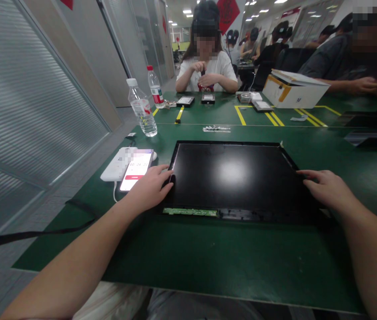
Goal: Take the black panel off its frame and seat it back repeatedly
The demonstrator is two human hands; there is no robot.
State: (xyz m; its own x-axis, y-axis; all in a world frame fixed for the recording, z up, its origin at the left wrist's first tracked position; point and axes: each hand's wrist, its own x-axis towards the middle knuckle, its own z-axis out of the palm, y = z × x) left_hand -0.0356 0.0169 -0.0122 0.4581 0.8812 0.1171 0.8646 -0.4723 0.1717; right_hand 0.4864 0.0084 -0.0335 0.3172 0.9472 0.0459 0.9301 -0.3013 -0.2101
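Head view shows a flat black screen (231, 178) lying on the near part of the green table (208, 262), right in front of the person, so both hands can get to it. Left hand (150, 189) lies flat and open on the screen's left edge, and right hand (326, 189) lies flat and open on its right edge; they press on it but grip nothing, one on each side to keep it from sliding. A phone (136, 170) sits just left of the screen.
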